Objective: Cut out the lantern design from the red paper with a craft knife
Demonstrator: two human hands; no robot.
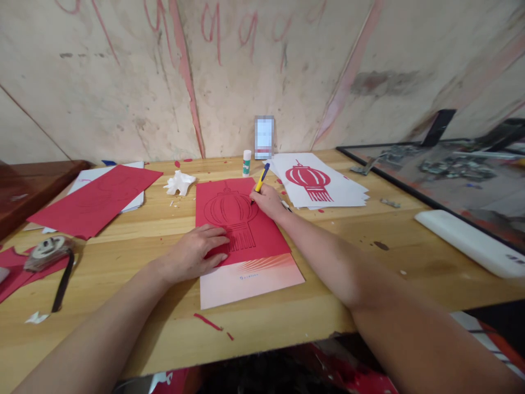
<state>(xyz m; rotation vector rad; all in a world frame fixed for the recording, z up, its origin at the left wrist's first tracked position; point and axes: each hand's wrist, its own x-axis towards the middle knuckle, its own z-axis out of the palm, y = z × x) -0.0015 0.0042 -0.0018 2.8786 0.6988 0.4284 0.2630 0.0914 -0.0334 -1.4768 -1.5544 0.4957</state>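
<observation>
A sheet of red paper (270,235) with a lantern outlined in dark lines lies in front of me, on top of a pale pink and orange booklet (229,284). My left hand (202,249) rests on the sheet's lower left edge, fingers stretched out beside the lantern's fringe. In my right hand (267,201) is a slim yellow and blue pen (261,178), gripped upright and leaning. Its dark tip meets the right side of the lantern outline. A small black and white object (286,206), partly hidden, lies by my right wrist.
A white sheet with a red cut-out lantern (308,179) lies right, a glue stick (246,163) and phone (264,137) behind. Left are red paper (98,197), crumpled tissue (179,183) and a tape roll (49,251). A white case (470,241) sits far right.
</observation>
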